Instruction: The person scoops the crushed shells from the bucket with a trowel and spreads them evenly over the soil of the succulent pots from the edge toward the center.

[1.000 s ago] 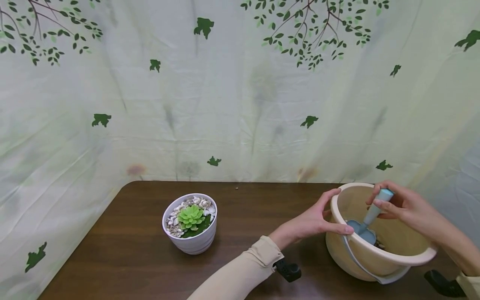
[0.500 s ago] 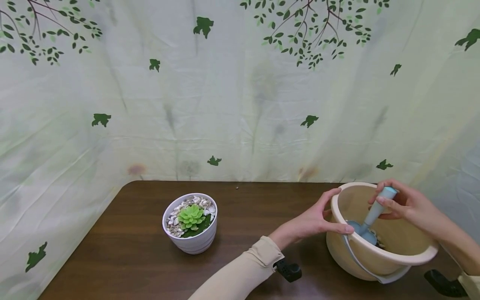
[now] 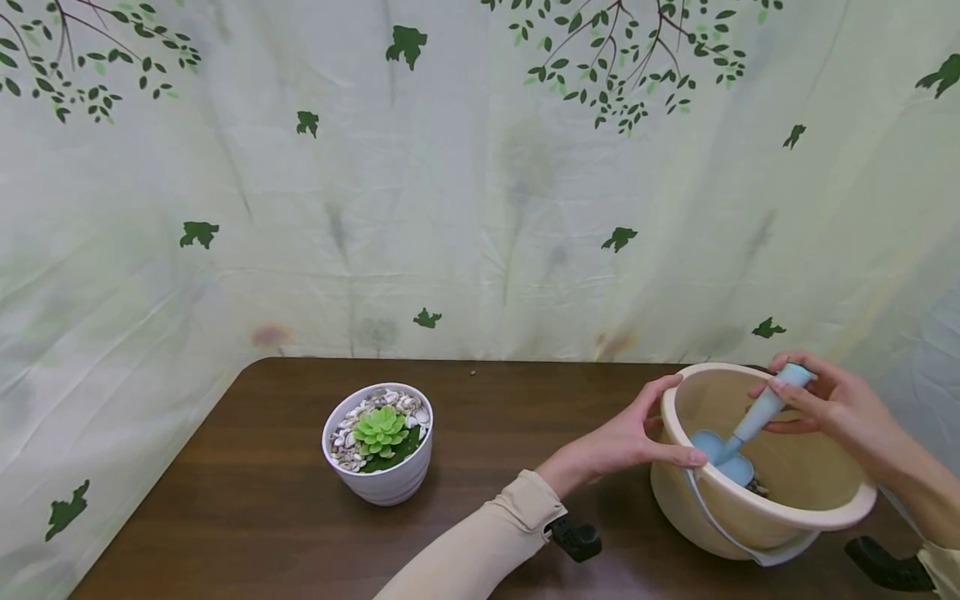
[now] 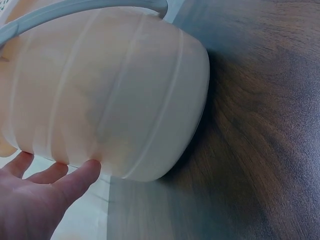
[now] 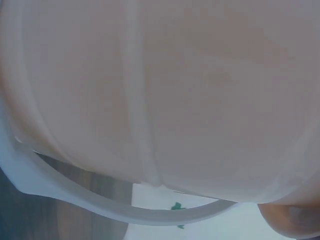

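Note:
A cream bucket (image 3: 810, 517) with a grey handle (image 3: 712, 521) stands on the right of the brown table. My left hand (image 3: 615, 442) holds it by the left side of its rim, thumb on the rim and fingers against the outer wall. In the left wrist view several fingertips (image 4: 92, 167) touch that wall. Inside the bucket is a light-blue small shovel (image 3: 765, 414), tilted, its blade low near the left wall. My right hand (image 3: 836, 400) grips the upper end of its handle. A few small pebble-like pieces (image 3: 759, 488) show beside the blade; most of the bucket's bottom is hidden.
A white pot (image 3: 386, 487) with a green succulent (image 3: 381, 431) and pale pebbles stands left of centre on the table (image 3: 247, 500). Behind the table hangs a leaf-patterned curtain (image 3: 465, 208). A tiny speck (image 3: 472, 373) lies near the back edge.
My right hand has moved slightly up and to the right, so the shovel's handle leans further right. The left hand still holds the bucket in the same place.

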`<state>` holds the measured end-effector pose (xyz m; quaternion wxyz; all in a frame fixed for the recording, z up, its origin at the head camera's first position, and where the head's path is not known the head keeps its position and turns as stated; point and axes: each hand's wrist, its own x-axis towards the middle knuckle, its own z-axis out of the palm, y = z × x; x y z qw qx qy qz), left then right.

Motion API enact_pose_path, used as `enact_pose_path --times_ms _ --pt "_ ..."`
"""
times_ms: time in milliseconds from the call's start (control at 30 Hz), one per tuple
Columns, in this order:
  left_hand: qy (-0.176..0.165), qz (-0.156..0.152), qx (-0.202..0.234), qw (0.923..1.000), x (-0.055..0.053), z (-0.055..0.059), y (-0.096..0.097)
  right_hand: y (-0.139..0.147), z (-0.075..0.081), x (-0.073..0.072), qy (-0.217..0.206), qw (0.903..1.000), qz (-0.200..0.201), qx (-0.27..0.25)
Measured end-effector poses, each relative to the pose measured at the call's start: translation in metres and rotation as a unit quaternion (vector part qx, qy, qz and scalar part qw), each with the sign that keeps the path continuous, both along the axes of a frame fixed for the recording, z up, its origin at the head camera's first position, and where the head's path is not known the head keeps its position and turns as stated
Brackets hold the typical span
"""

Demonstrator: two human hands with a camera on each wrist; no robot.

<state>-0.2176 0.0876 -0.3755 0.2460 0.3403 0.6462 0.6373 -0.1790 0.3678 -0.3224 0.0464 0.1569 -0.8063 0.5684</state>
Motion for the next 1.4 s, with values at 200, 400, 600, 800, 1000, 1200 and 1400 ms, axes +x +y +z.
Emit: enact_pose_path --times_ms 200,400,600,800,1000,1200,1400 --pt "0.003 0.006 -0.005 1.0 0.001 0.003 0.0 0.004 0.001 0.0 0.011 0.9922 0.014 -0.124" --pt "0.001 0.004 -0.007 1.0 0.0 0.005 0.0 0.005 0.001 0.0 0.016 0.9879 -0.001 -0.154" --pt "0.002 0.002 -0.008 1.0 -0.001 0.002 0.001 0.008 0.0 0.001 0.007 0.9801 0.01 -0.198" --pt "-0.016 0.007 0.0 0.9998 0.0 0.002 0.002 0.012 -0.001 0.0 -0.007 0.9731 0.026 -0.229" --pt "-0.022 0.008 0.002 0.9997 0.002 0.001 0.004 0.018 -0.001 0.001 -0.027 0.9584 0.026 -0.283" --pt "-0.017 0.005 0.005 0.9998 0.001 0.0 0.004 0.028 0.0 0.001 -0.066 0.9462 0.014 -0.317" --pt "-0.019 0.001 0.005 0.9998 0.0 -0.001 0.003 0.049 -0.005 0.008 -0.081 0.9368 -0.012 -0.34"
